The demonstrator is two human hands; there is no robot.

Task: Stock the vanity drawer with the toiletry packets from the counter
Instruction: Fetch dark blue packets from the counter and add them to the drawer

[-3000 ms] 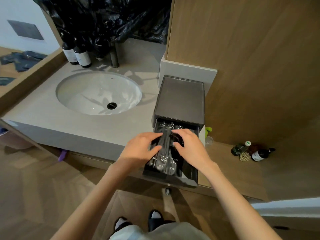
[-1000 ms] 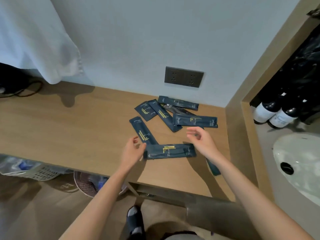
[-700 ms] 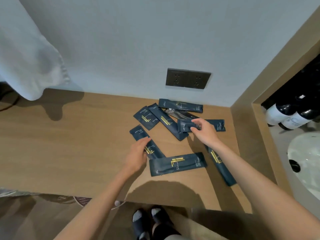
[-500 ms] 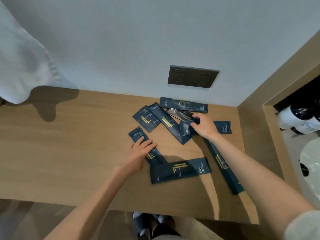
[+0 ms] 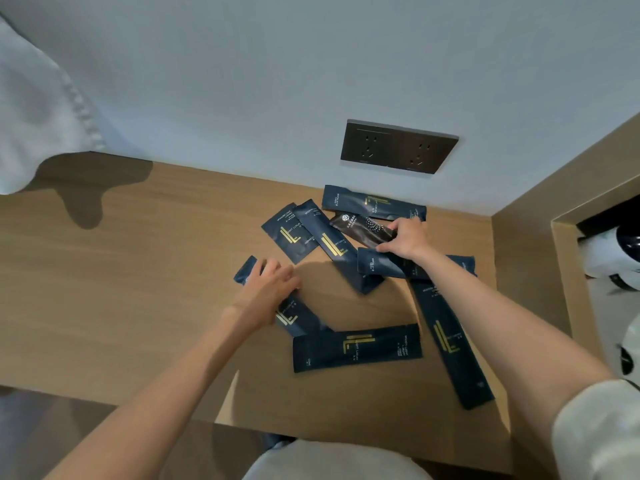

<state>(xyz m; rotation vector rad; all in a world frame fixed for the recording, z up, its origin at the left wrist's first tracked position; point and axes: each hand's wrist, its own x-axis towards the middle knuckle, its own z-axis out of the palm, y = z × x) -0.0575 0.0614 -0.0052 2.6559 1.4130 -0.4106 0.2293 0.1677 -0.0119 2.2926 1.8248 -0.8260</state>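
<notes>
Toiletry packets point(image 5: 356, 348), eight by count, lie scattered on the wooden surface point(image 5: 138, 271), none lifted clear. Right grip point(image 5: 405, 237) is clamped on a black packet point(image 5: 360, 228); left grip point(image 5: 266, 292) covers a navy packet point(image 5: 294, 318), whether pinching it cannot be told. Wall socket point(image 5: 398, 147) sits beyond the right grip. Drawer is out of view; this collecting round looks barely begun.
</notes>
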